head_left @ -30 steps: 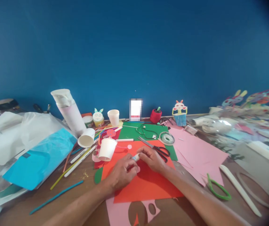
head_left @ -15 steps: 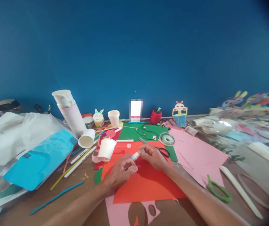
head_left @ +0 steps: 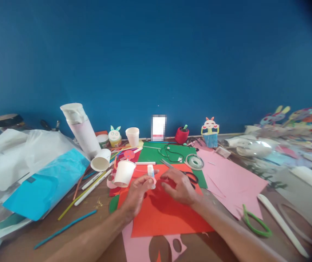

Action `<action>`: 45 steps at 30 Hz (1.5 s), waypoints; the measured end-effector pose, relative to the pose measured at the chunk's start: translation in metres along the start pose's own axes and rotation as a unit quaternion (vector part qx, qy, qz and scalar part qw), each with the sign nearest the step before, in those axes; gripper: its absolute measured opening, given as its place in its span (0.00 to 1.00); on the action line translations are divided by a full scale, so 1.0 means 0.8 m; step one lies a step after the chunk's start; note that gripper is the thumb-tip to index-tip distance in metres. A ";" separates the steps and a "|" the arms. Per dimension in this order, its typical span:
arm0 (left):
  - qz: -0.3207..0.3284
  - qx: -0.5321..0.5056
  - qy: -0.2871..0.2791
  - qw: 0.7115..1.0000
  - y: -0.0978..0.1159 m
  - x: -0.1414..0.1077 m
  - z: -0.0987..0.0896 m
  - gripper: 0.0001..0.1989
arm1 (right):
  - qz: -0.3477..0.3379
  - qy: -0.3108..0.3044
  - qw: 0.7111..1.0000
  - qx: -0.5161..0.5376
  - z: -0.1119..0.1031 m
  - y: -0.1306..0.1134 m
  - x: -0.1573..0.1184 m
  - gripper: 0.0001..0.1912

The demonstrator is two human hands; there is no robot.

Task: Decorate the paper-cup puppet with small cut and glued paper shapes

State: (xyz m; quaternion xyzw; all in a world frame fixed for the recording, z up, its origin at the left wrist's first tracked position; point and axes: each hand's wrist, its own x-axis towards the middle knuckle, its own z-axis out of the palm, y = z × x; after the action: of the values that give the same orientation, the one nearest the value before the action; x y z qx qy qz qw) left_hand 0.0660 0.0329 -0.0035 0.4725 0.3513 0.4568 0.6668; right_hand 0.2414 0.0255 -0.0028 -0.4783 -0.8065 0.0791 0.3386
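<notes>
In the head view my left hand [head_left: 139, 191] is closed around a small white tube that looks like a glue stick [head_left: 150, 170], held upright over the orange paper [head_left: 172, 218]. A small pink paper piece [head_left: 153, 182] shows by the thumb of the same hand. Just to the right, my right hand [head_left: 179, 186] hovers over the paper with bent fingers apart and nothing visible in them. Scissors with black handles [head_left: 191, 178] lie beyond that hand, partly hidden. A tilted white paper cup [head_left: 124, 174] lies left of the tube.
At left are a plastic bag with blue sheets [head_left: 43, 185], several pens and a blue pipe cleaner [head_left: 65, 229]. Clear tape [head_left: 194, 162], pink paper [head_left: 226, 178] and a green pipe cleaner [head_left: 256, 225] lie at right. A rabbit-faced blue cup [head_left: 210, 139] stands by the wall.
The tube has turned from slanting between both hands to upright in my left hand. My right hand has let go of it and moved slightly to the right.
</notes>
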 end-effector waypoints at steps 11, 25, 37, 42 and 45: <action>-0.001 -0.062 -0.016 0.998 -0.008 0.002 0.000 0.06 | 0.034 0.017 0.997 -0.072 0.032 -0.027 -0.006 0.13; 0.016 0.065 0.020 0.998 -0.015 -0.003 -0.002 0.10 | -0.034 -0.007 0.997 -0.068 0.014 -0.008 -0.005 0.08; 0.021 0.010 0.013 1.000 -0.015 -0.006 0.002 0.08 | -0.054 -0.046 0.992 -0.107 0.017 -0.005 -0.006 0.16; 0.003 -0.015 0.032 0.999 -0.016 -0.004 0.000 0.08 | -0.021 0.007 0.997 -0.073 0.013 -0.007 -0.004 0.13; 0.009 -0.032 0.031 0.999 -0.015 -0.002 0.000 0.08 | -0.031 0.002 0.998 -0.060 0.016 -0.007 -0.003 0.10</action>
State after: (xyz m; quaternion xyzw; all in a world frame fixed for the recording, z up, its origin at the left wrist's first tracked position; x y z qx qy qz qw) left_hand 0.0686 0.0299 -0.0152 0.4399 0.3526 0.4883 0.6662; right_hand 0.2303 0.0229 -0.0108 -0.4728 -0.8235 0.0189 0.3130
